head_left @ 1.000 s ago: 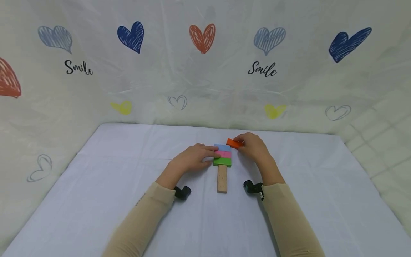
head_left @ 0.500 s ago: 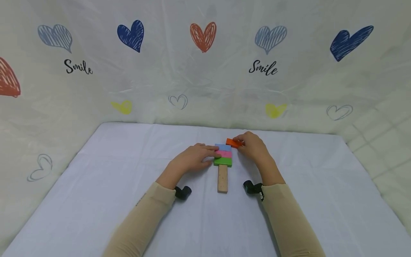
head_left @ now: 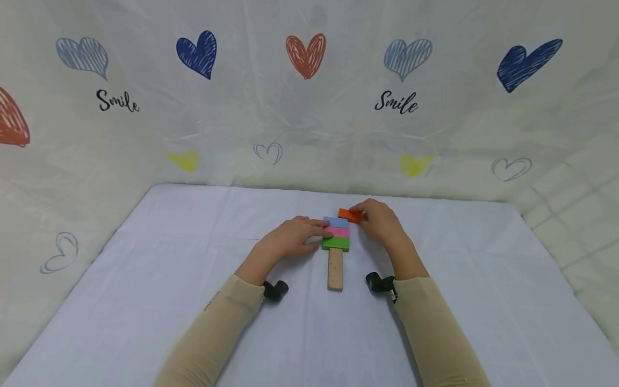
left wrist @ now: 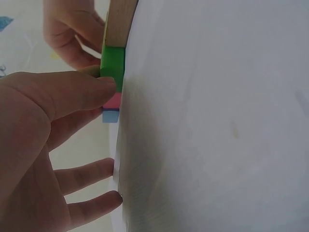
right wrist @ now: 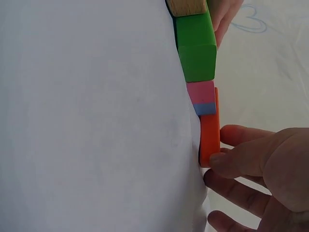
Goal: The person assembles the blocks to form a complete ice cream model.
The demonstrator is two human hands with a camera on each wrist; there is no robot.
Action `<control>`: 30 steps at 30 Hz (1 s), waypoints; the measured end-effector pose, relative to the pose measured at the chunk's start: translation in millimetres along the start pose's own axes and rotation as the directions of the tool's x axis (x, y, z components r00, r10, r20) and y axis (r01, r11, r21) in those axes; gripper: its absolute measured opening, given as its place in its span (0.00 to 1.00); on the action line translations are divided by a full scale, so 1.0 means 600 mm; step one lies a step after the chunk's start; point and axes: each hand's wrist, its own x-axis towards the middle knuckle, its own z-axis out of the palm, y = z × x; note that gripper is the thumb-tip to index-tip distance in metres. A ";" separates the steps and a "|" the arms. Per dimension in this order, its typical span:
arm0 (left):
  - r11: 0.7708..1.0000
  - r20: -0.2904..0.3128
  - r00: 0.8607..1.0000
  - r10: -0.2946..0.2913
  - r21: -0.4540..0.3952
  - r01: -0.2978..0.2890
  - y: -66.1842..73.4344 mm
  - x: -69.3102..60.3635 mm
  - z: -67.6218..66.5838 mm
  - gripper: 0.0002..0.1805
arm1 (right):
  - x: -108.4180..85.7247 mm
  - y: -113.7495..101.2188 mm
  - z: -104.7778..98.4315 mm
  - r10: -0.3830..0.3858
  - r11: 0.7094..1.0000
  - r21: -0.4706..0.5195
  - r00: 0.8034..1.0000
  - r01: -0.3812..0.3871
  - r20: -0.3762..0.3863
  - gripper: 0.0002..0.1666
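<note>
On the white table, a blue block (head_left: 335, 221), a pink block (head_left: 340, 232) and a green block (head_left: 336, 244) lie side by side in a row. A plain wooden block (head_left: 335, 270) extends from the green one toward me. My left hand (head_left: 292, 237) rests extended fingertips on the blue and pink blocks, its thumb beside the green block's left end. My right hand (head_left: 380, 221) pinches the right end of an orange block (right wrist: 209, 137) between thumb and fingers. The orange block lies slightly tilted behind the blue block's right corner. Fingers partly cover its right end.
A white cloth (head_left: 193, 317) covers the table. Behind stands a pale curtain (head_left: 329, 123) printed with hearts and "Smile". Small black wrist cameras sit on the left wrist (head_left: 275, 291) and right wrist (head_left: 379, 282).
My right hand has shifted the orange block slightly left, and the block has turned a little closer to level with the row. The left hand stays in place on the blocks.
</note>
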 end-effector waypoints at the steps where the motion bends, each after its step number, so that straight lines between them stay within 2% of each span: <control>1: 1.000 0.000 1.000 0.001 0.001 -0.001 0.000 0.000 0.000 0.24 | 0.000 0.000 0.001 0.003 1.000 0.004 1.000 -0.003 0.002 0.22; 30: 1.000 -0.014 1.000 -0.009 -0.004 0.009 0.003 0.002 -0.004 0.23 | 0.007 -0.008 0.000 -0.110 0.994 0.019 0.994 0.110 0.023 0.20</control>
